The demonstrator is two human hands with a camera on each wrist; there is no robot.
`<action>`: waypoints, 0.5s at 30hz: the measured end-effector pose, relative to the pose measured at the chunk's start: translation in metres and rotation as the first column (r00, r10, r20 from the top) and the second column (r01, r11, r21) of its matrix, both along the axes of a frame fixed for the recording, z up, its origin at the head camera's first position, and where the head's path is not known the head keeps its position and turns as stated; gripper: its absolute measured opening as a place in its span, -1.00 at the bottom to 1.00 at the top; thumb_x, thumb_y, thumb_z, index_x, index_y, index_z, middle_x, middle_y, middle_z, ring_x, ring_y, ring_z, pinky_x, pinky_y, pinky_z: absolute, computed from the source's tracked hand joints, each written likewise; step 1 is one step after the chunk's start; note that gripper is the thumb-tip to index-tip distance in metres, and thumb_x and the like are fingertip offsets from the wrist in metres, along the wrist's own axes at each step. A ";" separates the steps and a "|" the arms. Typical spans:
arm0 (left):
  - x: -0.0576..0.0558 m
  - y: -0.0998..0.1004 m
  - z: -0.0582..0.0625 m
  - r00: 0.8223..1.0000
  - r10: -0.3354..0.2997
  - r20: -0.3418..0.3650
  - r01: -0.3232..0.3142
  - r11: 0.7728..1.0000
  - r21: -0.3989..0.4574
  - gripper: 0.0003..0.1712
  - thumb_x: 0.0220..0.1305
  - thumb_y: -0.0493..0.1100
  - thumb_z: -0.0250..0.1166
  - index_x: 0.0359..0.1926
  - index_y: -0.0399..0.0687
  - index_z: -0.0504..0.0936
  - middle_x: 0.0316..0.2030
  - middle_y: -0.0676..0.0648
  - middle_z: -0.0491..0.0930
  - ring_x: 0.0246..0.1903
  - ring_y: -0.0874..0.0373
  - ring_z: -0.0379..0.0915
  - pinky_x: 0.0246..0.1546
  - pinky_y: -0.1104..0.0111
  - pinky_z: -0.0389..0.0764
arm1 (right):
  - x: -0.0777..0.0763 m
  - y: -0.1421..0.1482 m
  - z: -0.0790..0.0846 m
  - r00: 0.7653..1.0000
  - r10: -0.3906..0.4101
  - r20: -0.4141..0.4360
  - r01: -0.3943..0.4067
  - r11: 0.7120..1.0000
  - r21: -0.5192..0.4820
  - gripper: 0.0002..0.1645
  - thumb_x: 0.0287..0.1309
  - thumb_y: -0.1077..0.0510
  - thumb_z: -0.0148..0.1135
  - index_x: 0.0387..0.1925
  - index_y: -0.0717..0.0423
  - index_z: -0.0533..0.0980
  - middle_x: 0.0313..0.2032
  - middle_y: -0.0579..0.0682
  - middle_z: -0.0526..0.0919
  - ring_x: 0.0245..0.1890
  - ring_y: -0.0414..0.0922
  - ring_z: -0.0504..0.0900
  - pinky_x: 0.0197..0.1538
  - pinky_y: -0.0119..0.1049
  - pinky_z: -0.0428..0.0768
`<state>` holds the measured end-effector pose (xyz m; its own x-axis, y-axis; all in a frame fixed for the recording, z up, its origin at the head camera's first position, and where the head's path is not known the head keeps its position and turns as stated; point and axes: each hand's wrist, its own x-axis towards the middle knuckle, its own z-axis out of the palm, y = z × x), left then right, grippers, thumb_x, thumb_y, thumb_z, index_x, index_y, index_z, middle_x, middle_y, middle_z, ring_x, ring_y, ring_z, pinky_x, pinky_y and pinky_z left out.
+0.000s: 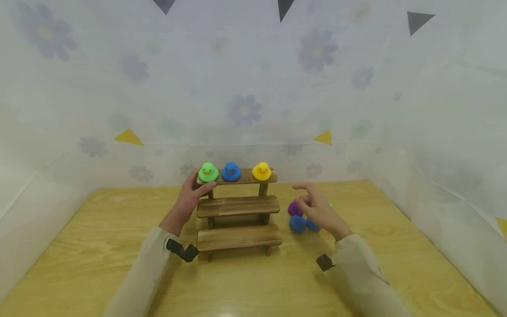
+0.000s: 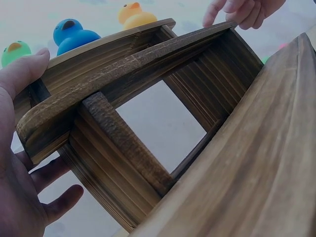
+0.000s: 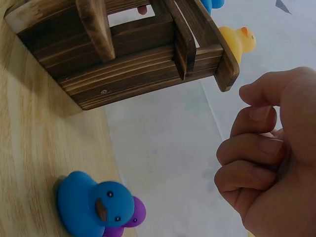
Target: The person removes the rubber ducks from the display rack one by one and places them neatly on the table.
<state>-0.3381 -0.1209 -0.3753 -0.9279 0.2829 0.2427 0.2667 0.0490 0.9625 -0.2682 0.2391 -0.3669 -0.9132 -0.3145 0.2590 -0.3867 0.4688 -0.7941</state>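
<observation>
A wooden stand with three steps stands on the table. Along its top step sit a green duck at the left end, a blue duck beside it and a yellow duck toward the right. My left hand grips the left end of that step, thumb in front by the green duck and fingers reaching behind. My right hand is raised to the right of the stand, holding nothing. Its index finger reaches out while the other fingers are loosely bent, as the right wrist view shows.
Right of the stand, below my right hand, a purple duck and a blue duck sit together. Another blue duck and a bit of green are partly hidden by the hand. Floral sheeting walls the table's back and sides.
</observation>
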 end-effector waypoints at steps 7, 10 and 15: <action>0.000 0.002 -0.002 1.000 -0.007 0.004 0.007 1.000 0.004 -0.27 0.39 -0.10 0.16 0.48 0.06 0.06 0.17 -0.12 0.36 0.02 0.31 0.42 0.20 0.08 0.39 | -0.002 -0.008 0.002 1.000 -0.003 -0.014 0.002 0.999 -0.043 -0.53 0.43 0.21 -0.04 0.30 0.22 0.19 -0.64 -0.11 0.40 -0.69 -0.27 0.29 -0.58 -0.38 0.36; 0.000 0.003 -0.002 1.000 -0.003 0.003 0.003 1.000 -0.001 -0.28 0.39 -0.10 0.16 0.47 0.06 0.08 0.15 -0.11 0.37 0.01 0.30 0.43 0.19 0.08 0.40 | -0.005 -0.013 0.003 0.999 0.015 -0.044 -0.018 0.996 -0.083 -0.54 0.42 0.23 -0.02 0.27 0.23 0.22 -0.67 -0.10 0.35 -0.75 -0.31 0.22 -0.66 -0.40 0.30; 0.000 0.004 -0.001 1.000 -0.001 -0.009 0.001 1.000 -0.006 -0.28 0.39 -0.09 0.16 0.47 0.06 0.08 0.13 -0.09 0.38 0.01 0.28 0.43 0.17 0.09 0.42 | -0.010 -0.022 0.008 0.995 -0.005 -0.098 -0.006 0.993 -0.114 -0.54 0.40 0.23 0.02 0.26 0.19 0.24 -0.66 -0.11 0.28 -0.78 -0.33 0.14 -0.72 -0.42 0.25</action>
<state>-0.3385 -0.1170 -0.3761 -0.9254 0.2857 0.2491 0.2752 0.0546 0.9598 -0.2786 0.2173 -0.3586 -0.8814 -0.2783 0.3816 -0.4657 0.3771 -0.8006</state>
